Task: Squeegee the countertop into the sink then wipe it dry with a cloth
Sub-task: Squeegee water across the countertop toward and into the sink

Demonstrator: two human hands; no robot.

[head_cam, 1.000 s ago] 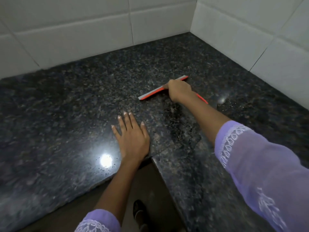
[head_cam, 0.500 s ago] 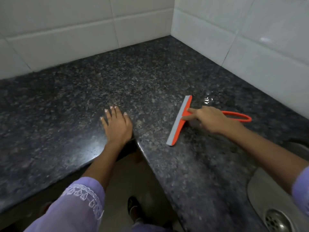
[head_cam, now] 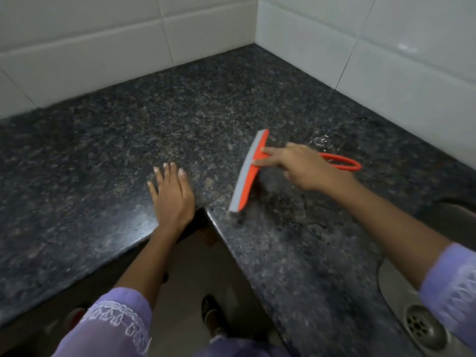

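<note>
An orange squeegee [head_cam: 247, 176] with a grey rubber blade lies blade-down on the dark speckled granite countertop [head_cam: 180, 119]. My right hand [head_cam: 304, 168] grips its handle, two fingers stretched onto the blade head; the orange loop of the handle sticks out behind the hand. My left hand [head_cam: 172, 194] rests flat, fingers apart, on the counter at the inner corner edge, left of the blade. A patch of water [head_cam: 319, 140] glistens behind the squeegee. The steel sink [head_cam: 391, 284] with its drain [head_cam: 422, 327] shows at the lower right. No cloth is in view.
White tiled walls [head_cam: 103, 47] close the counter at the back and right, meeting in a corner. The L-shaped counter's front edges meet by my left hand; below them are the floor and my feet [head_cam: 211, 313].
My right hand has drawn the squeegee from the middle of the counter toward the sink side, turning the blade. Since half a second ago little has shifted. My left hand stays flat.
</note>
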